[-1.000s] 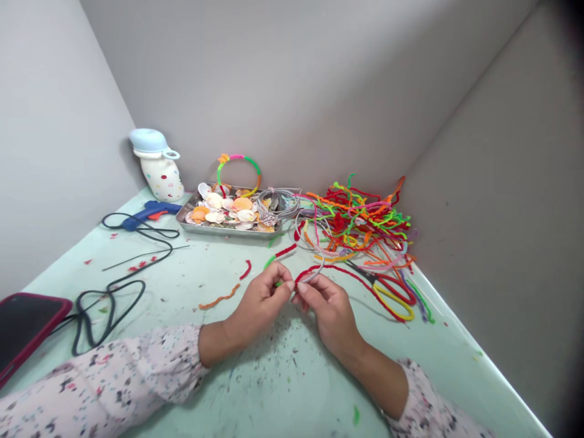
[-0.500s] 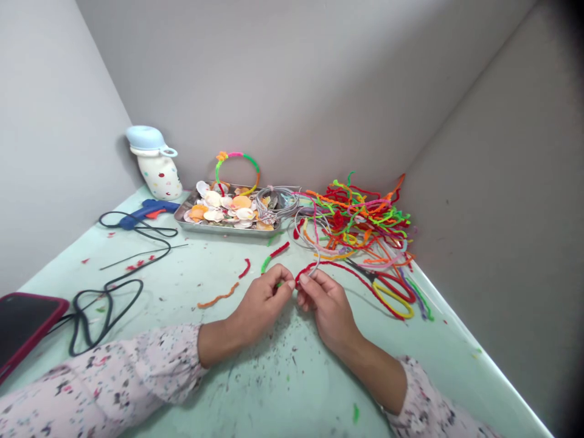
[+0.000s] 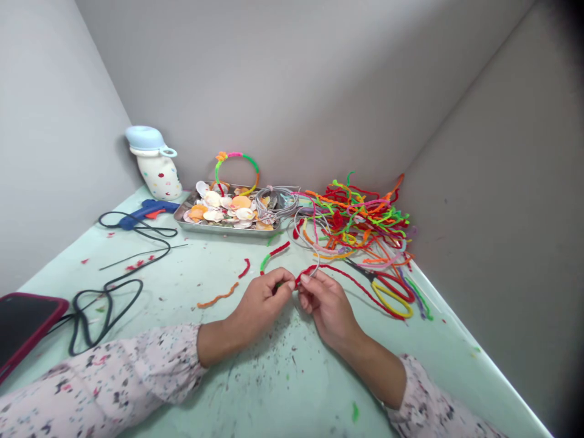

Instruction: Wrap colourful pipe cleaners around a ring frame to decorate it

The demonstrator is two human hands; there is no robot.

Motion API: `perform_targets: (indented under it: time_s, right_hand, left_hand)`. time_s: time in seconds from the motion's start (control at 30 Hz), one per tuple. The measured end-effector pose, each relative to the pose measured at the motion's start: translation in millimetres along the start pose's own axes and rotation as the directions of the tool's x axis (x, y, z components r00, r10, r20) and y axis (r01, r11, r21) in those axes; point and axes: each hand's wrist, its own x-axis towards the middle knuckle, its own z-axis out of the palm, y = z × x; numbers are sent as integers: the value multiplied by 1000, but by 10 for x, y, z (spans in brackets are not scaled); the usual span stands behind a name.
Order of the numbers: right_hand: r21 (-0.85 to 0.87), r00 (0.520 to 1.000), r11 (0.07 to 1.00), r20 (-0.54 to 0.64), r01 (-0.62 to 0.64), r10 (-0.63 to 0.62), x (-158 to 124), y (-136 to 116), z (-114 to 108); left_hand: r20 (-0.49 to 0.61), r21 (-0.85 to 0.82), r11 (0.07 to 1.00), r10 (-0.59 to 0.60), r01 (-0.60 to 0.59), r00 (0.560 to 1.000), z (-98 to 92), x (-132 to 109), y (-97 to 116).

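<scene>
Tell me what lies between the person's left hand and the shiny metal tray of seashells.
A bent red-and-green pipe cleaner lies between the left hand and metal tray, in the head view.

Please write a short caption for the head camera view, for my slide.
Left hand and right hand pinch pipe cleaners together beside a heap of coloured pipe cleaners.
</scene>
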Motion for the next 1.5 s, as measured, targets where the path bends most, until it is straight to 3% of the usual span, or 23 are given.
perform_targets:
  time_s: [0.4,0.73,0.87,1.13,1.3,1.5]
  right_hand:
    - [100,1000,995,-17,-4,6,-7,-25,27]
    - [274,977,957,-211,91,-33,108,-118,-27]
    - [307,962,947,-272,94,-8,166,-175,-68]
    - [394,981,919,-182,7,71,255,-242,-132]
    - [413,992,910,-96,-35,82,316,-270,-195]
    - [376,986,921,-87,-98,140,395,-397,-334]
  left_hand:
    - [-54,45,999,6,-4,999,-14,-4,17]
    - [-208,22,1000,-16,21,978,-60,-16,29]
    - [-159,27,999,39,-35,987,-59,-53,28]
    - [-15,64,970,234,-233,972,-41,-106,82]
    - [32,74,956,283,-285,959,-48,-123,79]
    - [107,87,936,331,-340,938,-74,-135,129]
